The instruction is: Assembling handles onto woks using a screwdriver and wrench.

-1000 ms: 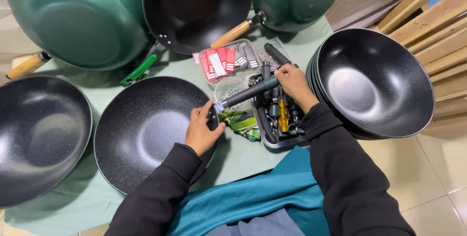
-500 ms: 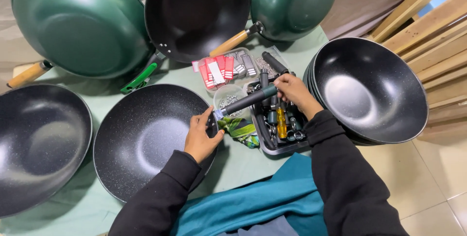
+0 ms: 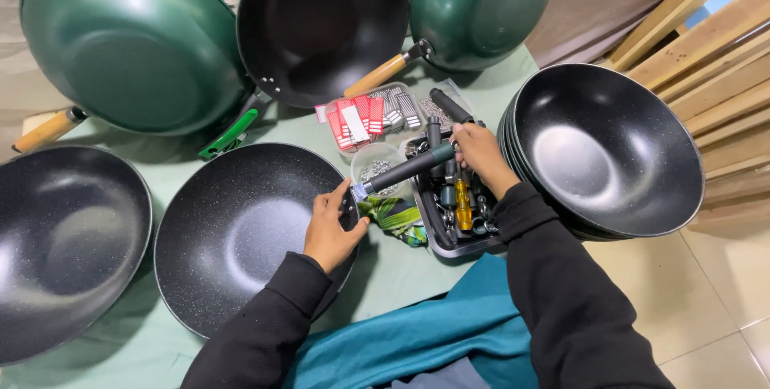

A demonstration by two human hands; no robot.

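Left hand (image 3: 330,227) steadies wok (image 3: 241,232) – right hand (image 3: 480,152) grips handle (image 3: 409,169)

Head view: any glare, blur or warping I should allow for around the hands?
Head view: sharp and evenly lit; soft glare patches inside the stacked pans and the black pan at the left hand; right hand and dark handle crisp; wide-angle bowing toward the edges.

A pale green cloth (image 3: 385,277) covers the surface that carries everything. On it lie two dark speckled woks (image 3: 241,228), a stack of black woks (image 3: 609,148) at the right, a tray of tools (image 3: 457,212) and a teal cloth (image 3: 417,333). Three handled woks (image 3: 128,44) rest along the far edge.
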